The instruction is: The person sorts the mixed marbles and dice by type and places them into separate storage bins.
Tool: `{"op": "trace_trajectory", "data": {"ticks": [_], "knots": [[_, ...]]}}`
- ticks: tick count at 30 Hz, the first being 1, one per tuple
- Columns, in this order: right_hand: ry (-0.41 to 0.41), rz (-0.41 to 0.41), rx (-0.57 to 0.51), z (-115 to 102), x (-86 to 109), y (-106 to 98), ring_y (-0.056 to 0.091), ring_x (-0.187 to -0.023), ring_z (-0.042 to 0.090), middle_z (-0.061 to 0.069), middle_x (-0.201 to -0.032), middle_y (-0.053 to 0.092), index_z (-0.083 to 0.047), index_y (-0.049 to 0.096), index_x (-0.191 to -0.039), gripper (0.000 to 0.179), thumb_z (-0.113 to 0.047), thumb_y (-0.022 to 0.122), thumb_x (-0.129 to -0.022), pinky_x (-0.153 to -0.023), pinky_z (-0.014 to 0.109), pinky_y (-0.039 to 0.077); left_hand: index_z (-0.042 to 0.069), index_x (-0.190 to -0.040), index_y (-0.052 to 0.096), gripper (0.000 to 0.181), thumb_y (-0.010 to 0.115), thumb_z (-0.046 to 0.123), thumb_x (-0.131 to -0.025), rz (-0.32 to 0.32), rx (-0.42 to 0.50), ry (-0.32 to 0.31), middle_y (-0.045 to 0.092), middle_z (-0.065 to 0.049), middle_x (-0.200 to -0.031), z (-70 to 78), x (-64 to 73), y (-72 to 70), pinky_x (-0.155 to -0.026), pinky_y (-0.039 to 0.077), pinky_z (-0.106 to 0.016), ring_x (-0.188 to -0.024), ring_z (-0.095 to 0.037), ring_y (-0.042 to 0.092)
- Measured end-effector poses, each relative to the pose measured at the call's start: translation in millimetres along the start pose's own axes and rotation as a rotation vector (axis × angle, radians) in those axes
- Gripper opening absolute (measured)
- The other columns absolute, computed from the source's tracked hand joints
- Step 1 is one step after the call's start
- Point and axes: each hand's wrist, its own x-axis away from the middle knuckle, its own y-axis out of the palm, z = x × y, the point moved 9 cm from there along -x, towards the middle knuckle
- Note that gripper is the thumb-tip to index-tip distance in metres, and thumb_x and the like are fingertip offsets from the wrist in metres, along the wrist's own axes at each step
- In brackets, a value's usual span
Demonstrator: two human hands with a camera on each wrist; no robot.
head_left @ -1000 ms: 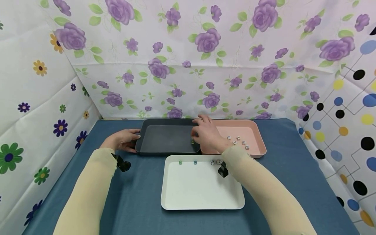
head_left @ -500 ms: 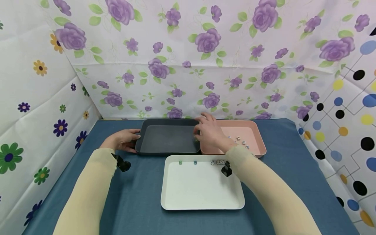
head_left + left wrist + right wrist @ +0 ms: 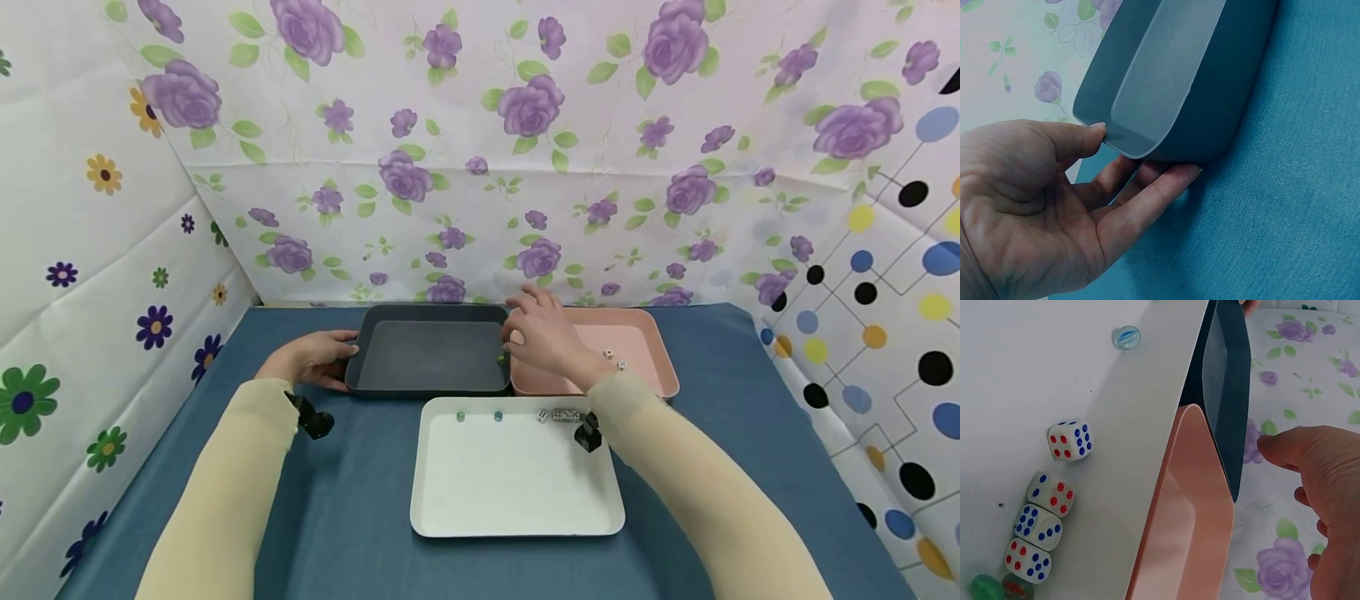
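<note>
My left hand grips the left end of a dark grey tray, thumb on the rim and fingers against the outside wall. My right hand hangs over the place where the grey tray meets a pink tray, its fingers loosely bent. In the right wrist view, nothing shows between its thumb and fingers. A small green marble lies close by its thumb at the grey tray's right end. Dice lie in the pink tray, partly hidden by my right arm.
A white tray stands in front. Along its far side are a green marble, a blue marble, several dice and two more marbles seen in the right wrist view. Flowered cloth hangs behind.
My right hand has shifted a little to the right, from over the grey tray toward the pink one. The green marble sits slightly farther right. My left hand has stayed still.
</note>
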Motion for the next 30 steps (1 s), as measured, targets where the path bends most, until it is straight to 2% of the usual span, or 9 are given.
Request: {"op": "trace_trajectory", "data": {"ticks": [10,20,30], "knots": [[-0.048,0.042,0.004,-4,8.4,-13,0.018,-0.153,0.034,0.007,-0.151,0.051,-0.028,0.077,-0.090,0.004,-0.028,0.079,-0.093,-0.121,0.060,0.017,0.019,-0.167,0.009,0.060,0.036,0.017,-0.114,-0.001,-0.002,-0.001,0.031,-0.029,-0.157,-0.4,-1.9,-0.1,-0.089,0.057,-0.053,-0.134,-0.045,0.048],[-0.138,0.113,0.005,-11,22.6,-27,0.022,-0.151,0.038,0.011,-0.149,0.053,-0.023,0.076,-0.094,0.007,-0.026,0.081,-0.091,-0.119,0.061,0.021,0.019,-0.167,0.011,0.059,0.037,0.017,-0.114,0.006,0.001,-0.014,0.032,-0.029,-0.157,0.3,1.9,-0.4,-0.089,0.057,-0.053,-0.133,-0.043,0.049],[-0.155,0.099,0.034,-12,31.9,-30,0.021,-0.152,0.036,0.010,-0.150,0.051,-0.025,0.078,-0.097,0.008,-0.029,0.082,-0.091,-0.119,0.061,0.021,0.019,-0.167,0.010,0.060,0.036,0.018,-0.114,-0.005,0.006,-0.007,0.032,-0.029,-0.158,0.4,1.8,0.4,-0.089,0.057,-0.053,-0.135,-0.044,0.048]]}}
